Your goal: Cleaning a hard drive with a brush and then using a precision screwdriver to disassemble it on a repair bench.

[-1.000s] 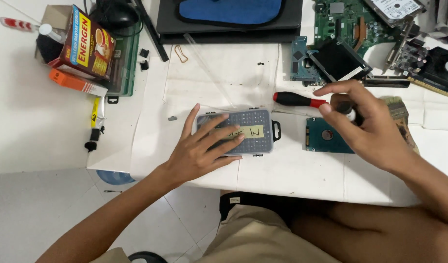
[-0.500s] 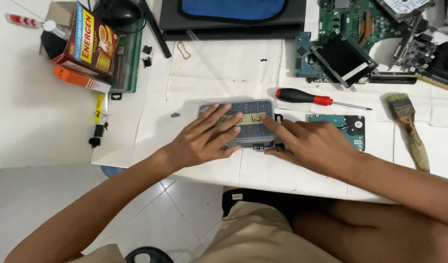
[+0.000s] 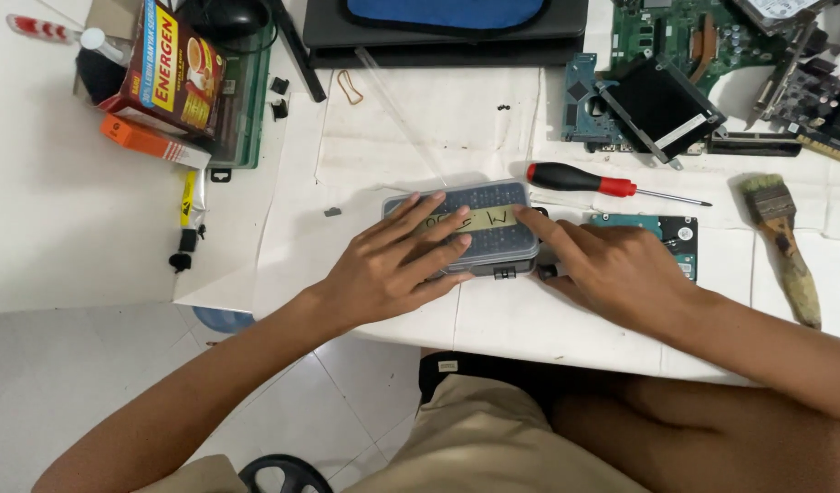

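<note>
In the head view, at the centre of the frame, a clear plastic parts box (image 3: 479, 228) lies on the white counter (image 3: 73, 228). The left hand (image 3: 393, 265) rests flat, fingers spread, on its lid; the right hand (image 3: 612, 269) presses open against its right end. A red-handled screwdriver (image 3: 584, 181) lies just above.

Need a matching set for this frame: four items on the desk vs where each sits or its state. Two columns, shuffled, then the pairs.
Things:
1. small parts case
2. screwdriver
3. paintbrush
4. rubber band

Places or states:
A. far right of the desk, lying free
B. under the left hand, right hand at its end
C. just beyond the case, red and black handle
D. near the dark tray at the top

Pairs: 1-B, 2-C, 3-A, 4-D
</note>
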